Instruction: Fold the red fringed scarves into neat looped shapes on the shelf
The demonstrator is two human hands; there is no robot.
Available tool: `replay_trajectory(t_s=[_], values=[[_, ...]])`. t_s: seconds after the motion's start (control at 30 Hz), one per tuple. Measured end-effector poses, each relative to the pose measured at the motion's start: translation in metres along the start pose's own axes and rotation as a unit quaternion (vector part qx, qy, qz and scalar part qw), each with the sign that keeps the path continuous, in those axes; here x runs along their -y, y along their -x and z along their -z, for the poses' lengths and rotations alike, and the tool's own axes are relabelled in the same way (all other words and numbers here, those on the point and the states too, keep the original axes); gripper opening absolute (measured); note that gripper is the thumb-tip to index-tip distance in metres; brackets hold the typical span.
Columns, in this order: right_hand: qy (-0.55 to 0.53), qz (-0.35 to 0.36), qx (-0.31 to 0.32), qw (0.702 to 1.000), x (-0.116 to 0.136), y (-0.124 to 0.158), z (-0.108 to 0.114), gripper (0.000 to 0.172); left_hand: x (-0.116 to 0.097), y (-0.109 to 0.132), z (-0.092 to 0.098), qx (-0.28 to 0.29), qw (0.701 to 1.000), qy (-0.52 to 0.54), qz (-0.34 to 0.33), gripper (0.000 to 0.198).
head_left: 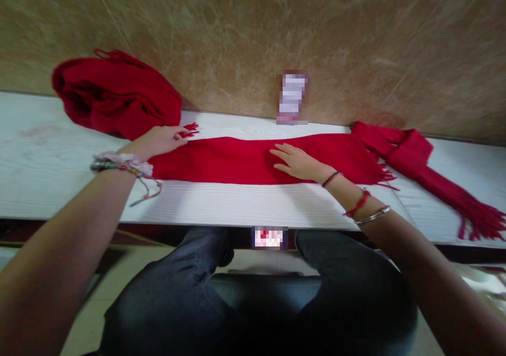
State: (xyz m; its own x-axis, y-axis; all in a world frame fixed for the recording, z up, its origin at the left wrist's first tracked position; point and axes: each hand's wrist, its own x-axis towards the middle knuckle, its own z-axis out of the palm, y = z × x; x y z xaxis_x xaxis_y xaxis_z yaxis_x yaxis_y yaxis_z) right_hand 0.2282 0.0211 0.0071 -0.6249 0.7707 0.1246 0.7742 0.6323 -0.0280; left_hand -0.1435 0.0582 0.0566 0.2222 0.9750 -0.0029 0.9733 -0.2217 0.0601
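Observation:
A red fringed scarf (pixel 233 158) lies flat and stretched lengthwise across the white table (pixel 221 203). My left hand (pixel 160 140) rests at the scarf's left end, its fingers pressed together beside the fringe there. My right hand (pixel 296 161) lies flat on the middle of the scarf, palm down, fingers spread. Bracelets circle both wrists.
A heap of red scarves (pixel 114 95) sits at the back left against the marbled wall. Another red scarf (pixel 427 171) trails off to the right, its fringe near the table edge. A small blurred object (pixel 292 98) stands against the wall behind the flat scarf. My knees are under the table.

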Motion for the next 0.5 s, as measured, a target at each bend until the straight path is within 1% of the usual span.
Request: replay_trajectory(t_s=[0.07, 0.1, 0.17, 0.2, 0.27, 0.33, 0.37, 0.47, 0.5], values=[[0.001, 0.003, 0.029, 1.000, 0.002, -0.004, -0.005, 0.051, -0.005, 0.001, 0.006, 0.021, 0.999, -0.038, 0.011, 0.042], [0.003, 0.002, 0.034, 0.999, 0.002, -0.004, -0.008, 0.051, -0.006, 0.001, 0.008, 0.020, 0.998, -0.057, 0.007, 0.041], [0.006, 0.004, 0.028, 1.000, 0.001, -0.003, -0.012, 0.050, -0.006, 0.001, 0.009, 0.007, 0.996, -0.084, -0.016, 0.039], [0.005, 0.007, 0.023, 1.000, 0.000, -0.003, -0.013, 0.050, -0.005, 0.000, 0.008, 0.009, 0.995, -0.094, -0.026, 0.041], [-0.002, 0.009, 0.017, 1.000, -0.001, -0.002, -0.012, 0.049, 0.000, -0.003, 0.004, 0.033, 0.993, -0.108, -0.031, 0.045], [-0.012, 0.005, 0.016, 1.000, 0.001, -0.002, -0.010, 0.049, 0.003, -0.006, 0.000, 0.058, 0.991, -0.115, -0.022, 0.047], [-0.016, -0.001, 0.011, 1.000, 0.002, -0.003, -0.008, 0.049, 0.004, -0.007, -0.001, 0.060, 0.991, -0.118, -0.019, 0.047], [-0.028, -0.026, -0.026, 0.999, 0.007, -0.006, -0.004, 0.053, 0.003, -0.007, 0.000, 0.031, 0.992, -0.123, -0.011, 0.045], [-0.031, -0.029, -0.030, 0.999, 0.008, -0.006, -0.004, 0.054, 0.003, -0.007, 0.001, 0.022, 0.992, -0.120, -0.011, 0.045]])
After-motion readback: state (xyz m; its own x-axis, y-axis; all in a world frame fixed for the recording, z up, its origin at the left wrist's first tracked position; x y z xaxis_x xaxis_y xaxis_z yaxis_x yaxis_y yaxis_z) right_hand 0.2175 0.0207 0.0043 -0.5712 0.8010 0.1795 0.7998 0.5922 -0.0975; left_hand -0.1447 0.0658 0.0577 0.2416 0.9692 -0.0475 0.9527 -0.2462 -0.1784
